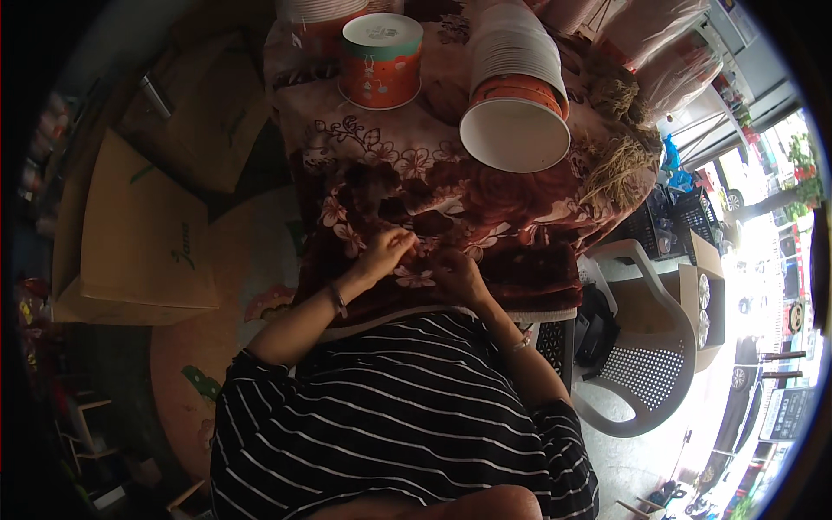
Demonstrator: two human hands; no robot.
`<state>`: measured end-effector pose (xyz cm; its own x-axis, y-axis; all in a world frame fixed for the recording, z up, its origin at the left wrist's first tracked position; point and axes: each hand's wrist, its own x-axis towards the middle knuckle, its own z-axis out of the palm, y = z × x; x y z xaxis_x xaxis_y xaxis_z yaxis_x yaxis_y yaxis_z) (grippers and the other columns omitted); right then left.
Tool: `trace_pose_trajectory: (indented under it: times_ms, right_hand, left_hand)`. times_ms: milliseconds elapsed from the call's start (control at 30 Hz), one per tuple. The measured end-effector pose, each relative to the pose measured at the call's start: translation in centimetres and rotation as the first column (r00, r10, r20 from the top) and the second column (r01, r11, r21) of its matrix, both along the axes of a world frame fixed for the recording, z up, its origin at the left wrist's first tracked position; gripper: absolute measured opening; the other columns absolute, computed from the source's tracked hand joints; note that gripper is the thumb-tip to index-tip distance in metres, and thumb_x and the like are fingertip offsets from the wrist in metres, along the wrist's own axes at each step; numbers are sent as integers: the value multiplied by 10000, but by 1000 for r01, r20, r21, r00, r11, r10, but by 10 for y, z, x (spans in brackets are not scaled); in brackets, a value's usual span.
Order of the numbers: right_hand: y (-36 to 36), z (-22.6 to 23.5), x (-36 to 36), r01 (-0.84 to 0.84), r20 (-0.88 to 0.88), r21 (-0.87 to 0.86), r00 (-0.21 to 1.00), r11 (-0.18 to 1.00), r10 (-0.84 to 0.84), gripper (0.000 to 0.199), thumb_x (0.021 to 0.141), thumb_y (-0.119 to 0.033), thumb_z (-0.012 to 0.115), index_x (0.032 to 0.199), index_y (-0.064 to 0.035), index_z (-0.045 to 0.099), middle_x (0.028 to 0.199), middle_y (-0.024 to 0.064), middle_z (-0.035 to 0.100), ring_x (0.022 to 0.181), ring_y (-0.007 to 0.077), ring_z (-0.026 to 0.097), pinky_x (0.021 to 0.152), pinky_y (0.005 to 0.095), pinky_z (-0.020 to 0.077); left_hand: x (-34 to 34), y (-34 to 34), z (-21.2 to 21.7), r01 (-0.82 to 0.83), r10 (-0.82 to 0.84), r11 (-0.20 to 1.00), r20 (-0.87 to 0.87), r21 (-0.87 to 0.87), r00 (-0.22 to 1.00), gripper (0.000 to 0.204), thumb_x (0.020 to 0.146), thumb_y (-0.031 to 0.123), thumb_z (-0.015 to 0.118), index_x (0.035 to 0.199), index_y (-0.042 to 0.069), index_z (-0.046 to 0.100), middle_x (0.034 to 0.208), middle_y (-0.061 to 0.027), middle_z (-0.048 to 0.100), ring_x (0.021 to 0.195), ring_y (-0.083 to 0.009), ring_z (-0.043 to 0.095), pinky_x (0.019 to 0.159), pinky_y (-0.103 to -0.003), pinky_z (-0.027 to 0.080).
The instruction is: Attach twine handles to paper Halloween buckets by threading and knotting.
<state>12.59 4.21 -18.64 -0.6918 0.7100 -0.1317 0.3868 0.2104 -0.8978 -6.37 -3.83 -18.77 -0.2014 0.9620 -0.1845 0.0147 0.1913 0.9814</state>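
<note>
Resting both forearms against the near edge of the worktop, the person in a black-and-white striped top keeps the hands low and close to the body, which seems to steady them for small, close work. That worktop is covered by a dark red floral cloth hanging over its edges. The left hand lies just in from the near edge, its fingers curled nearly closed as if pinching something small, though what they grip is too small and dark to tell. The right hand sits just beside it, almost touching, fingers bent down onto the cloth and drawn together; I cannot tell whether they hold anything. Whatever is being worked lies between the two hands on the cloth near that edge. Farther back, toward the right edge, a stack of paper cups lies on its side with its open mouth facing the person, probably so cups can be drawn off easily. Near the far edge an orange round tin with a pale lid stands upright. Off the worktop, flattened cardboard leans at the left and a white plastic chair stands at the right.
</note>
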Motion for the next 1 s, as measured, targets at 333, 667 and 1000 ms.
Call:
trace_pose_trajectory:
  times_ms: [333, 667, 1000]
  right_hand:
    - [-22, 18, 4, 127, -313, 15, 943, 992, -116, 108, 869, -135, 621, 885, -41, 571, 654, -25, 538, 540, 52, 483, 477, 206, 409]
    - [-26, 22, 9, 178, -268, -341, 923, 923, -277, 153, 881, -156, 631, 926, -10, 622, 716, 5, 613, 597, 69, 537, 525, 212, 447]
    - [-28, 21, 4, 218, -139, -90, 964, 972, -229, 140, 844, -129, 646, 896, 1, 641, 722, 43, 657, 632, 96, 604, 580, 241, 483]
  left_hand:
    - [-3, 1, 3, 81, -85, 995, 68, 57, 994, 709, 966, 587, 292, 754, 11, 648, 678, -48, 591, 678, -131, 567, 689, -269, 448]
    - [8, 3, -11, 299, -250, 947, 311, -120, 917, 680, 953, 603, 294, 773, 43, 635, 782, -31, 595, 749, -125, 536, 731, -259, 427]
    - [7, 15, -51, 73, -49, 993, -242, 89, 969, 686, 911, 618, 444, 512, 60, 451, 469, 49, 343, 489, -80, 321, 477, -306, 265]
